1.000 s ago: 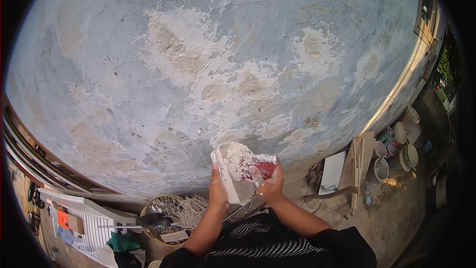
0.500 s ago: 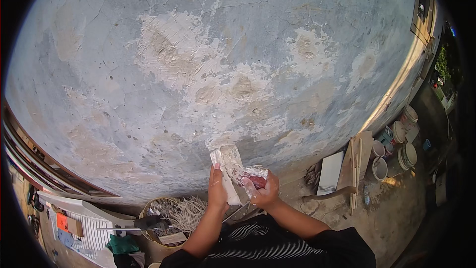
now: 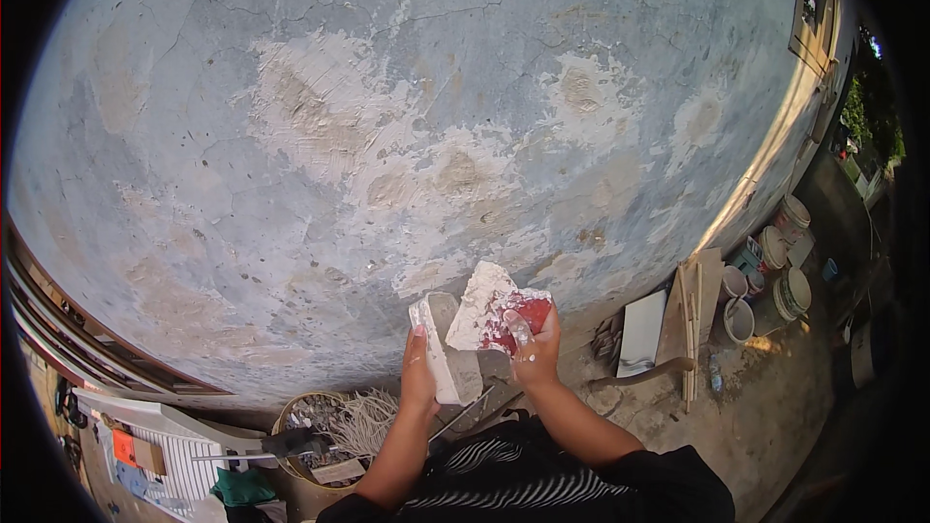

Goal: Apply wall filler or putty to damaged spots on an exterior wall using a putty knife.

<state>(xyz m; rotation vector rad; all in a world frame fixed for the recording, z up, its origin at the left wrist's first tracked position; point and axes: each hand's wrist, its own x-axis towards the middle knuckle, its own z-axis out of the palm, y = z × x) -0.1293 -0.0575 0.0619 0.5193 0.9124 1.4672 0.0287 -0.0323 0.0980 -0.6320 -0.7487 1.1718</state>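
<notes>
Overloading looked likely to drop putty [image 3: 477, 308]: right grip [image 3: 537, 353] clamped on red-handled putty knife [image 3: 532, 312], left grip [image 3: 418, 380] on mud pan [image 3: 440, 356].

- 3 o'clock: stained buckets [image 3: 793, 294], a small blue cup [image 3: 830, 269] near them.
- 4 o'clock: pale sticks [image 3: 697, 315] near a white panel [image 3: 641, 334].
- 7 o'clock: round basin [image 3: 282, 416] with pale strands [image 3: 366, 423].
- 8 o'clock: orange item [image 3: 123, 447] beside a brown carton [image 3: 148, 456].
- Between 2 and 3 o'clock: green foliage [image 3: 860, 116].
</notes>
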